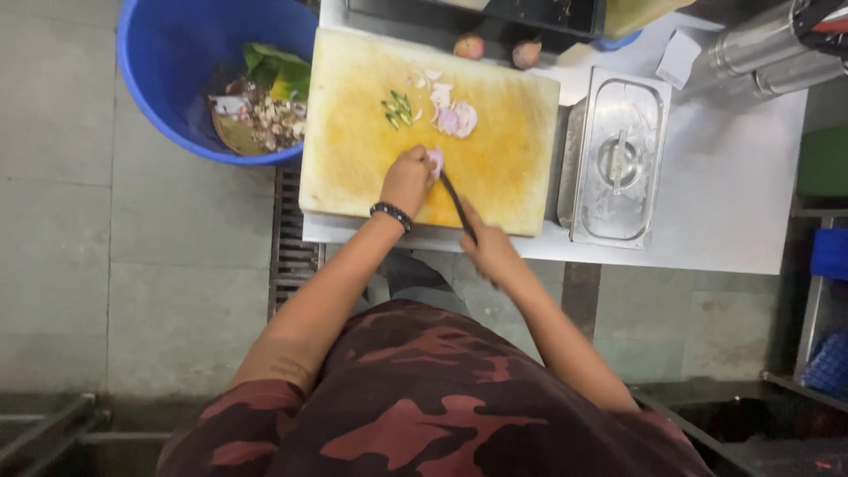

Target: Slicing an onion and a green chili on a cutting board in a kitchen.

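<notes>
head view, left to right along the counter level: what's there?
Blue tub → yellow cutting board → left hand on an onion piece → knife → right hand → steel lidded pan.

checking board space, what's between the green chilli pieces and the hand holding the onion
Head view: only bare, yellow-stained cutting board lies between the green chilli pieces and the left hand.
</notes>
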